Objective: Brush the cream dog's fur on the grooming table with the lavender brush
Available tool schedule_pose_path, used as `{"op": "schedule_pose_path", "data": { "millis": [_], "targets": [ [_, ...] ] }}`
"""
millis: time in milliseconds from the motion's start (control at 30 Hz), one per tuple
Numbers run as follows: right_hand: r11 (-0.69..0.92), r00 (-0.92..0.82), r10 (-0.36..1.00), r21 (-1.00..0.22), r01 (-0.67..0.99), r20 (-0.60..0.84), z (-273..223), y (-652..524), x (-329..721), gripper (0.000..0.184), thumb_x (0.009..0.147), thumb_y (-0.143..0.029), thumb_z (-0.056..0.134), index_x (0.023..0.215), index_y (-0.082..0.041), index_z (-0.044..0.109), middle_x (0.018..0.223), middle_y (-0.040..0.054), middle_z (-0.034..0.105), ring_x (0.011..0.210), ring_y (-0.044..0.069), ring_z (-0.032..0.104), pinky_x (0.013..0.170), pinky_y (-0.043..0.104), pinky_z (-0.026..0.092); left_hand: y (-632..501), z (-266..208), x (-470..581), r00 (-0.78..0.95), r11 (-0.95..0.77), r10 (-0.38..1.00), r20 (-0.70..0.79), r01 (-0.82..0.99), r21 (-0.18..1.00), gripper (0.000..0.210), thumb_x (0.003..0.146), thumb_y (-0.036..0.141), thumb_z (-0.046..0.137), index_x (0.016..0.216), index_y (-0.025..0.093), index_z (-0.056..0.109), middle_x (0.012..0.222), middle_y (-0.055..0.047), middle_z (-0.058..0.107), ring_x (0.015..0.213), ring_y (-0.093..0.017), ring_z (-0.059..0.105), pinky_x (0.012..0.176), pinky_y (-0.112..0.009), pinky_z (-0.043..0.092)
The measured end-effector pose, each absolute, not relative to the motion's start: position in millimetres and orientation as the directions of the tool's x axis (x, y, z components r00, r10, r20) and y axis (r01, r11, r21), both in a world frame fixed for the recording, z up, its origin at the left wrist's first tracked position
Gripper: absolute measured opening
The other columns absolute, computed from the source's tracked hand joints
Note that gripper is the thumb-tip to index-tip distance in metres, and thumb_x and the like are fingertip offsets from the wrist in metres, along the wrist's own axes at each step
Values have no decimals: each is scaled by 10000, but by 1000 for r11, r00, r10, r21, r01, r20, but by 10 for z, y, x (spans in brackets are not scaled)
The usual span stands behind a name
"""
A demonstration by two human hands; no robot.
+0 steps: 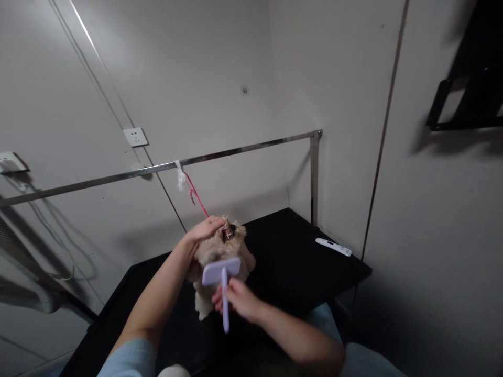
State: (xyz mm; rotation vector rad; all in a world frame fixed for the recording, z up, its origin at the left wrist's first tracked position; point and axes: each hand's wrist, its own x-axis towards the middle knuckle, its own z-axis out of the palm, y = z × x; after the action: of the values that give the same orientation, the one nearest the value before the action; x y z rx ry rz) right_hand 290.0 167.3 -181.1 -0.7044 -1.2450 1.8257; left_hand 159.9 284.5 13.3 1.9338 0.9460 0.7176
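A small, light tan, curly-coated dog (208,254) is on the black grooming table (283,256), its muzzle tipped upward. My left hand (206,230) is closed around the side of its head, thumb near the muzzle; some of the fingers are hidden by fur. In my right hand (238,298) is a lilac slicker brush (222,271), gripped by the handle. The brush head lies in front of the dog's chest, its back toward me, so the bristles and any contact with the coat are hidden. A pink leash (198,196) runs up from behind the dog.
A metal rail (236,151) spans the table's back, with a white cloth tie (181,175) knotted on it. A white clipper (333,246) lies near the right edge. Wall sockets (135,136) and a corrugated hose (27,267) are at left; a black bracket (467,104) hangs upper right.
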Motion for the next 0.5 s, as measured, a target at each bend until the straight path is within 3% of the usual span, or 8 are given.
{"op": "schedule_pose_path", "data": {
  "millis": [33,100,200,267,300,400,467,500],
  "targets": [
    [-77,-432,897,-930,-360,93,-1665,1752,2938,329,925,-499,687,956,-203,547,898,42,706,750,167,695,771,347,538,2851,123,1591,561,-364,818,126,336,868,605,832,738,651,721,151,743,698,-94,740,640,-190,627,650,-309,506],
    [21,-320,937,-940,-341,137,-1549,1834,2944,289,930,-460,686,922,-206,549,838,18,686,764,164,684,798,336,529,2863,93,1575,578,-389,804,137,336,858,624,833,750,647,730,143,746,707,-97,740,658,-190,631,679,-315,514],
    [-195,-409,906,-964,-178,-108,-1851,1698,2818,232,994,-405,592,918,-204,506,699,-16,644,603,134,623,692,305,506,2873,51,1537,577,-425,799,170,342,838,642,833,769,646,732,142,738,700,-78,730,654,-177,614,677,-303,507],
    [-389,-543,785,-919,-59,-297,-2098,1558,2756,226,1035,-420,501,988,-199,497,662,-18,645,521,135,597,636,308,501,2874,40,1506,579,-433,796,176,343,834,646,845,773,632,736,144,735,698,-69,726,648,-171,604,662,-294,501],
    [-418,-612,725,-908,-27,-316,-2141,1516,2760,243,1035,-435,499,1011,-194,500,657,-11,655,506,140,598,627,317,506,2873,42,1493,578,-435,796,177,344,832,646,850,773,626,741,146,735,699,-66,726,648,-171,601,653,-291,499],
    [-278,-660,745,-943,-182,-92,-1862,1568,2903,273,998,-445,593,1025,-180,531,740,18,702,580,145,654,698,338,536,2858,63,1479,571,-450,797,197,343,824,628,830,768,657,759,150,737,716,-61,731,666,-173,605,665,-288,505],
    [-64,-489,864,-936,-347,122,-1562,1696,3004,240,983,-402,641,1011,-184,546,843,30,723,709,144,696,787,326,533,2846,71,1486,561,-438,805,191,346,830,617,807,763,687,761,150,735,713,-54,728,658,-168,597,668,-287,504],
    [-9,-417,897,-937,-348,147,-1477,1748,3022,218,981,-379,649,992,-187,546,840,23,717,729,144,696,798,319,526,2842,68,1490,557,-426,810,181,347,836,623,799,768,691,750,148,730,700,-52,722,642,-164,589,658,-287,499]
  ]
}}
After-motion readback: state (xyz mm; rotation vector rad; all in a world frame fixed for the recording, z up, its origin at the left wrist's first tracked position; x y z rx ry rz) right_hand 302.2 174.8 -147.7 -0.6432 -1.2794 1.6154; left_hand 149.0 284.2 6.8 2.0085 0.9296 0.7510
